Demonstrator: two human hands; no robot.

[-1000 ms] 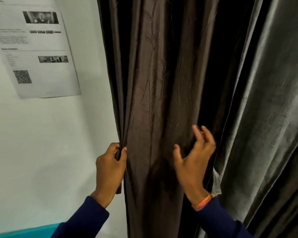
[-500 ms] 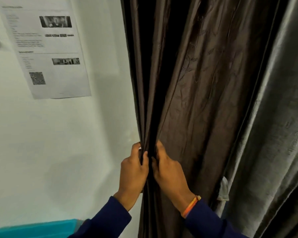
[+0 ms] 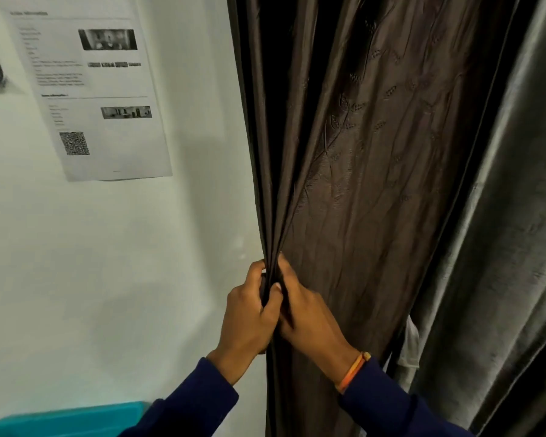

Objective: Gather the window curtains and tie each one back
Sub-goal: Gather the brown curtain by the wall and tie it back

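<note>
Head view. Your left hand [image 3: 249, 313] is closed around the bunched folds at the left edge of the brown curtain [image 3: 375, 184], fingers wrapped over the fabric, thumb side up. Your right hand [image 3: 306, 316] is pressed in from the other side, fingers curled on the same gathered pleats, so the two hands touch with the cloth pinched between them. From that grip the folds fan upward and to the right; the panel hangs from above the frame and fills the middle of the view, its surface creased, with a faint leaf pattern.

A second, grey curtain [image 3: 501, 247] hangs just right of the brown one, overlapping its edge, loose and untouched. A bit of pale cloth [image 3: 410, 348] shows low down between the two; what it is cannot be told.

An orange wristband [image 3: 353, 370] sits on your right wrist above a dark blue sleeve [image 3: 391, 408]; the left forearm wears the same blue.

Left of the curtain, a white wall [image 3: 123, 263] carries a printed sheet [image 3: 89, 89] with small photos and a QR code, text too blurred to read. A teal object [image 3: 60, 419] lies at the bottom left corner.
</note>
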